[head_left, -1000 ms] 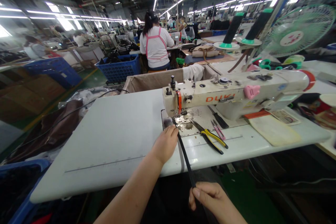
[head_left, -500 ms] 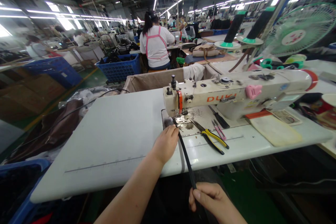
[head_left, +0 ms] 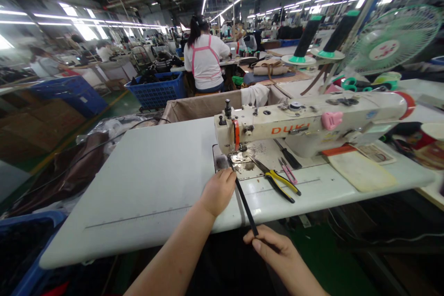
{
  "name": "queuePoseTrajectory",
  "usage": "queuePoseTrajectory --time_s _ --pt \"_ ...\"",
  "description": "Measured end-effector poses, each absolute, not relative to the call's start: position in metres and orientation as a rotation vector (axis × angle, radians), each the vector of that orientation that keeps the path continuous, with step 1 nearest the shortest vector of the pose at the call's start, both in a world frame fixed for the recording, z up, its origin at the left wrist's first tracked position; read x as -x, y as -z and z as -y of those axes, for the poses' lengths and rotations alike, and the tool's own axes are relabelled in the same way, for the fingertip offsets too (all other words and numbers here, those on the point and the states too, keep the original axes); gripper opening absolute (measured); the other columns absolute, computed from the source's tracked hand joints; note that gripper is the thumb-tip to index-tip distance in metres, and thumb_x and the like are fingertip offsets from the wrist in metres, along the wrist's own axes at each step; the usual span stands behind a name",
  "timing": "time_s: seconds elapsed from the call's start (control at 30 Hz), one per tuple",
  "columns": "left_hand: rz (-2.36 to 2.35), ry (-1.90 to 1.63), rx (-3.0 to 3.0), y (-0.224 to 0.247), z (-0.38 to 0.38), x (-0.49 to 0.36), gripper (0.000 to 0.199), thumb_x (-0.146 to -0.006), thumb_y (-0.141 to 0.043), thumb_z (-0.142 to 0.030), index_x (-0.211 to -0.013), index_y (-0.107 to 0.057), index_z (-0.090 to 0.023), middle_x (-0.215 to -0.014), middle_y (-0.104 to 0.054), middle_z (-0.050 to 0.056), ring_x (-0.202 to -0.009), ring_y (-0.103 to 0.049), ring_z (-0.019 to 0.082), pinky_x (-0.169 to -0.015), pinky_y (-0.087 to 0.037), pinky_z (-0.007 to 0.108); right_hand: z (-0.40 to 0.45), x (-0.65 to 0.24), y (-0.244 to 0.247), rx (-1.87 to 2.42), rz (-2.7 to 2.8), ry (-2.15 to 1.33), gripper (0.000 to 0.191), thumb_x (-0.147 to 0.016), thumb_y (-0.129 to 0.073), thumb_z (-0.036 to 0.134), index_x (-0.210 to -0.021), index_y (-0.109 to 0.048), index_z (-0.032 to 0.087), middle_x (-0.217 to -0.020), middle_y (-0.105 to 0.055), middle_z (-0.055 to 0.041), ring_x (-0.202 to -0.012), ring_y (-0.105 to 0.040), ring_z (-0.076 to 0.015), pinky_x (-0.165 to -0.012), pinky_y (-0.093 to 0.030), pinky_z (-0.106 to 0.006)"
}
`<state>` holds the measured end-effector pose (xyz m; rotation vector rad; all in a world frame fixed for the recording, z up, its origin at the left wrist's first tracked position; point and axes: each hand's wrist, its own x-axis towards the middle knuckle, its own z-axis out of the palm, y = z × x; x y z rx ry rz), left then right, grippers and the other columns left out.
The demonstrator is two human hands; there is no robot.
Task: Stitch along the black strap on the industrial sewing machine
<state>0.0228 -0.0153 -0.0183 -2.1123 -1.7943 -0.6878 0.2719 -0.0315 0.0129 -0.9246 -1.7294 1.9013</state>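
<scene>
The left arm point(head_left: 180, 252) is bare and comes up from the bottom edge, leaning away and to the right. It reaches over the front edge of the white tabletop point(head_left: 159, 157). The left hand point(head_left: 219, 192) is low there, with its back facing up and its fingers pointing at the metal plate point(head_left: 241, 159) under the head of the sewing machine point(head_left: 312, 118). Those fingers are bent and close together. Their tips touch a thin black strip point(head_left: 245, 204), but I cannot tell if they pinch it or just press on it.

The right hand point(head_left: 274, 249) comes in from the bottom right and points up and to the left. It is up in the air, just in front of the tabletop's edge. Its thumb and first finger pinch the near part of the strip, and the other fingers curl under and are partly hidden.

The strip runs in a slanting line between the two hands. Its far part is by the plate, near the needle, and its near part sticks out past the tabletop's edge.

Yellow and black pliers point(head_left: 277, 186) lie to the right of the strip, not touching it. Small pink snips point(head_left: 288, 172) lie next to them.
</scene>
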Motion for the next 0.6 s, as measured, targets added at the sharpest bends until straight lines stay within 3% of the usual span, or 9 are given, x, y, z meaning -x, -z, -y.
queuePoseTrajectory --time_s 0.07,0.17,0.33,0.6 --pt "1.796 0.694 2.110 0.0193 0.0153 -0.0226 0.020 -0.102 -0.051 -0.012 -0.115 -0.065 -0.015 -0.121 -0.071 0.016 -0.110 -0.072 0.027 -0.102 -0.062 0.044 0.0329 -0.2709 -0.0124 0.965 1.620 -2.006 0.050 -0.086 -0.075 0.070 -0.097 -0.084 0.022 -0.084 -0.076 -0.0072 -0.080 -0.067 -0.0229 -0.076 -0.052 -0.034" --pt "1.813 0.680 2.119 0.0204 0.0150 -0.0220 0.022 -0.102 -0.050 -0.012 -0.117 -0.065 -0.016 -0.122 -0.071 0.016 -0.111 -0.072 0.027 -0.102 -0.062 0.045 0.0344 -0.2708 -0.0127 0.975 1.557 -2.133 0.057 -0.085 -0.074 0.074 -0.091 -0.081 0.018 -0.069 -0.072 -0.0045 -0.065 -0.062 -0.0182 -0.065 -0.047 -0.030" --pt "1.803 0.649 2.120 0.0192 0.0149 -0.0211 0.020 -0.101 -0.052 -0.012 -0.116 -0.066 -0.016 -0.121 -0.071 0.015 -0.110 -0.072 0.026 -0.103 -0.061 0.045 0.0353 -0.2736 -0.0158 0.935 1.618 -2.153 0.061 -0.087 -0.068 0.077 -0.080 -0.080 0.018 -0.064 -0.070 -0.0044 -0.063 -0.059 -0.0169 -0.064 -0.043 -0.030" --pt "1.792 0.641 2.131 0.0221 0.0151 -0.0203 0.023 -0.102 -0.051 -0.012 -0.120 -0.066 -0.015 -0.122 -0.072 0.017 -0.112 -0.072 0.027 -0.105 -0.061 0.046 0.0345 -0.2768 -0.0183 0.907 1.665 -2.145 0.060 -0.088 -0.068 0.076 -0.078 -0.080 0.018 -0.065 -0.070 -0.0044 -0.065 -0.058 -0.0173 -0.065 -0.041 -0.030"
